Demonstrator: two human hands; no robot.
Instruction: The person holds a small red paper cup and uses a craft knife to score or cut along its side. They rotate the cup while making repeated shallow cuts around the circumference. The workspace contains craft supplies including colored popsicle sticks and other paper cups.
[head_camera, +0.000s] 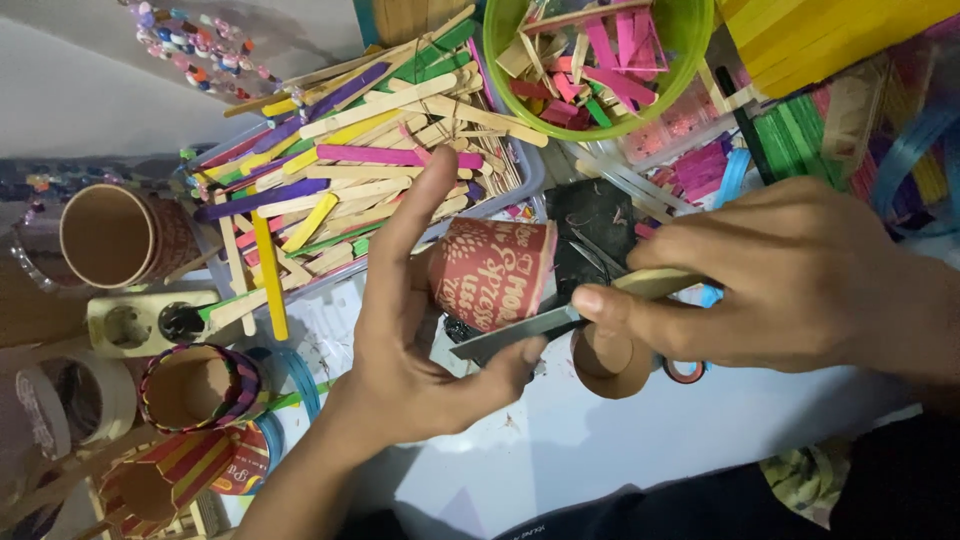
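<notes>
Head view, left hand (410, 340) grip pinching red paper cup (492, 272), right hand (790, 280) grip pinching scissors (530, 328), stick clutter crowding close.

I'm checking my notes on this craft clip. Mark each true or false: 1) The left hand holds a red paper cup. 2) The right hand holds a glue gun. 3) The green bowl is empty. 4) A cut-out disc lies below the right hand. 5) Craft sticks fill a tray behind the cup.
1) The left hand holds a red paper cup: true.
2) The right hand holds a glue gun: false, it holds a knife against the cup.
3) The green bowl is empty: false, it holds coloured stick pieces.
4) A cut-out disc lies below the right hand: true.
5) Craft sticks fill a tray behind the cup: true.
</notes>
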